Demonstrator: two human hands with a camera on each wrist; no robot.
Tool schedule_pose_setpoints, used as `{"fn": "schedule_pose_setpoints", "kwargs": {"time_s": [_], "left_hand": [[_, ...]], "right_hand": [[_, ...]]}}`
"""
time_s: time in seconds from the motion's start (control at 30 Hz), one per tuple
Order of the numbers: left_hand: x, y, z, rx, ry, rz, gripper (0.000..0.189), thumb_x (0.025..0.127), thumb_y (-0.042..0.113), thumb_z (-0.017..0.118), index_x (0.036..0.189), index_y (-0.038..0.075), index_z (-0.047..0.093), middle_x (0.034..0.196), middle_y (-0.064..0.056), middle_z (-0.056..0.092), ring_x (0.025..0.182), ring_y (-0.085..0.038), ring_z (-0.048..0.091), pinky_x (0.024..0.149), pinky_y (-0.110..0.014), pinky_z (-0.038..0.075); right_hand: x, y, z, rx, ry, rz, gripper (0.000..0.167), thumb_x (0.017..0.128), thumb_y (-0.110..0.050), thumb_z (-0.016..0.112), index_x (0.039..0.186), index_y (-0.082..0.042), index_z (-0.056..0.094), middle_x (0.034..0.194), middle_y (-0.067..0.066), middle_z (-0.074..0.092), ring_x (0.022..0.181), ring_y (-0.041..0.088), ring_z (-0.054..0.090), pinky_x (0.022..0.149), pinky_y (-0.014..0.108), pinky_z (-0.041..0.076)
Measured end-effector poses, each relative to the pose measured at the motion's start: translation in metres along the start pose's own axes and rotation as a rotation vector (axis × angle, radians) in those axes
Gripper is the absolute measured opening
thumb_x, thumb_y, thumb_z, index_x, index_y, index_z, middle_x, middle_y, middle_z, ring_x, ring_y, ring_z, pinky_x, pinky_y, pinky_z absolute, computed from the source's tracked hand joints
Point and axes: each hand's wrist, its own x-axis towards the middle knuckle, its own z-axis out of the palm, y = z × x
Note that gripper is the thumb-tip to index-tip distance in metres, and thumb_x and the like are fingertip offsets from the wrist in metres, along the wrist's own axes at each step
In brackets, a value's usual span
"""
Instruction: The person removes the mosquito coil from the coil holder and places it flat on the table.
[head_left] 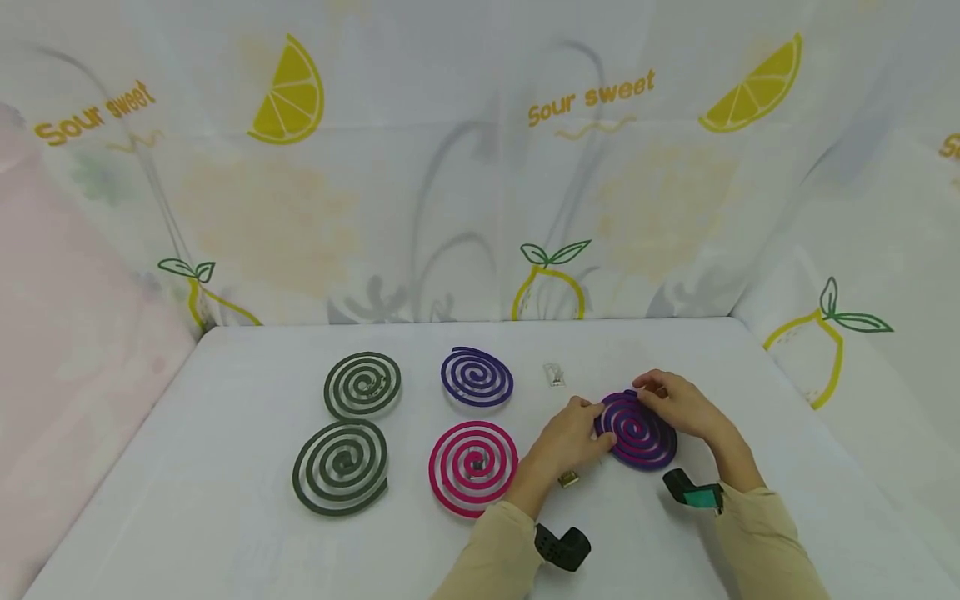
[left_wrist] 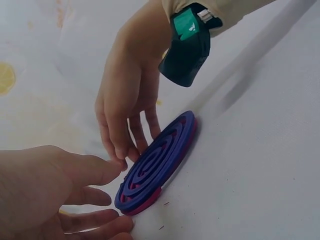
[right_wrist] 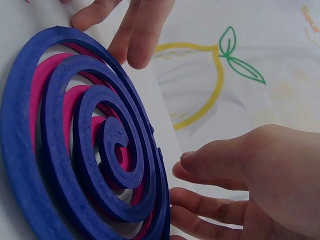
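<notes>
A blue mosquito coil [right_wrist: 32, 150] lies on top of a pink mosquito coil [right_wrist: 42, 82] at the right of the table, pink showing between the blue turns. My left hand [head_left: 568, 437] is at the stack's left edge, its fingers loosely extended and the thumb near the rim in the left wrist view. Across from it, my right hand [head_left: 678, 404] has its fingertips close by the far right edge of the coils. In the right wrist view the right fingers [right_wrist: 210, 160] are nearly straight, beside the blue rim rather than wrapped around it.
Two dark green coils, the upper one [head_left: 330, 385] and lower one [head_left: 297, 475], lie at left. A separate blue coil [head_left: 446, 379] and pink coil [head_left: 435, 467] lie mid-table. Small metal pieces, one silvery [head_left: 555, 374] and one gold [head_left: 568, 479], are near my left hand.
</notes>
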Motion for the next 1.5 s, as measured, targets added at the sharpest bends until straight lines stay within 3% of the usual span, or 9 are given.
{"fn": "schedule_pose_setpoints", "kwargs": {"time_s": [0.47, 0.7, 0.93, 1.2, 1.5], "left_hand": [[-0.005, 0.003, -0.009, -0.04, 0.062, 0.074, 0.039, 0.091, 0.028, 0.06, 0.128, 0.014, 0.059, 0.121, -0.007, 0.06, 0.108, -0.019, 0.059, 0.088, -0.029, 0.049], [-0.01, 0.004, -0.017, -0.098, 0.09, 0.092, 0.034, 0.091, 0.027, 0.06, 0.123, 0.015, 0.062, 0.108, -0.004, 0.063, 0.082, -0.009, 0.054, 0.07, -0.019, 0.043], [-0.013, -0.002, -0.03, -0.05, 0.096, 0.184, 0.029, 0.095, 0.021, 0.054, 0.123, 0.016, 0.061, 0.114, -0.002, 0.063, 0.098, -0.012, 0.062, 0.079, -0.019, 0.048], [-0.021, -0.013, -0.044, -0.03, 0.076, 0.231, 0.03, 0.096, 0.02, 0.054, 0.125, 0.016, 0.059, 0.115, -0.001, 0.062, 0.101, -0.013, 0.061, 0.085, -0.02, 0.048], [-0.031, -0.029, -0.053, -0.06, 0.094, 0.23, 0.028, 0.095, 0.019, 0.055, 0.123, 0.015, 0.06, 0.116, -0.004, 0.063, 0.103, -0.016, 0.061, 0.087, -0.023, 0.049]], "right_hand": [[0.002, -0.007, 0.0, 0.068, 0.074, -0.062, 0.027, 0.097, -0.012, 0.051, 0.117, 0.004, 0.056, 0.112, 0.023, 0.062, 0.1, 0.037, 0.06, 0.081, 0.041, 0.049], [0.003, -0.012, 0.002, 0.113, 0.075, -0.065, 0.029, 0.097, -0.015, 0.051, 0.12, 0.003, 0.055, 0.111, 0.022, 0.061, 0.1, 0.036, 0.059, 0.079, 0.036, 0.05], [0.006, -0.014, 0.006, 0.136, 0.088, -0.084, 0.029, 0.097, -0.015, 0.05, 0.121, 0.002, 0.054, 0.111, 0.021, 0.06, 0.099, 0.035, 0.06, 0.078, 0.033, 0.048], [0.006, -0.021, 0.014, 0.159, 0.074, -0.098, 0.029, 0.097, -0.017, 0.051, 0.12, 0.001, 0.055, 0.113, 0.021, 0.06, 0.1, 0.033, 0.06, 0.078, 0.035, 0.049], [0.008, -0.031, 0.026, 0.183, 0.102, -0.167, 0.025, 0.095, -0.012, 0.053, 0.116, 0.001, 0.057, 0.109, 0.021, 0.062, 0.095, 0.031, 0.062, 0.078, 0.038, 0.052]]}}
